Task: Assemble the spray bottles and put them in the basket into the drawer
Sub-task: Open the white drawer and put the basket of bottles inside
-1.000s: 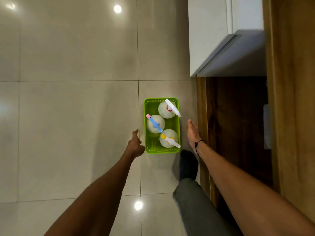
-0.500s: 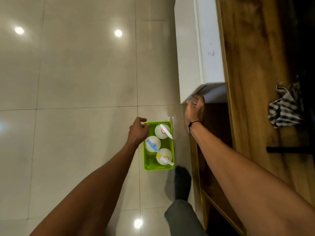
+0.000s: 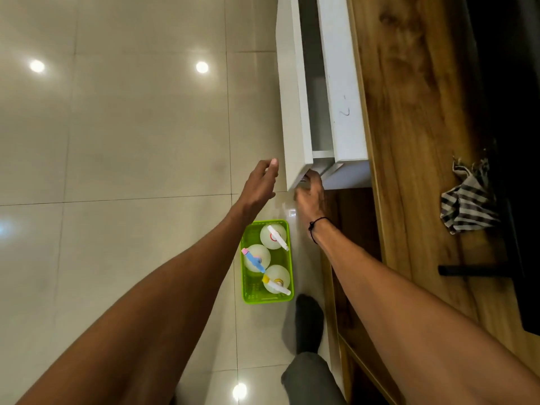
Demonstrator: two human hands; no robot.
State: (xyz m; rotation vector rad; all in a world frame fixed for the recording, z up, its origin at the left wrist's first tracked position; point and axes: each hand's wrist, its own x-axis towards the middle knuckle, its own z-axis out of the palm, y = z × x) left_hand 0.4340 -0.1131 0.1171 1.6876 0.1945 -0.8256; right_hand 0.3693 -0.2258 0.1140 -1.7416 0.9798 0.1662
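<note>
A green basket (image 3: pixel 247 290) stands on the tiled floor with three clear spray bottles upright in it: a white-headed one (image 3: pixel 274 235), a blue and pink one (image 3: pixel 253 258) and a yellow and white one (image 3: pixel 277 280). The white drawer (image 3: pixel 295 92) above it is pulled partly out, a gap showing its inside. My right hand (image 3: pixel 310 197) grips the drawer's lower front corner from beneath. My left hand (image 3: pixel 260 182) hovers just left of the drawer front, fingers apart, holding nothing.
The wooden cabinet top (image 3: pixel 415 118) runs along the right, with a striped cloth (image 3: pixel 467 203) and a dark bar (image 3: pixel 473 270) on it. My foot in a dark sock (image 3: pixel 309 323) stands beside the basket. Glossy floor tiles (image 3: pixel 122 141) spread to the left.
The drawer has slid out from the cabinet under my right hand. My left hand has risen from the basket's rim to beside the drawer front. The basket has stayed on the floor.
</note>
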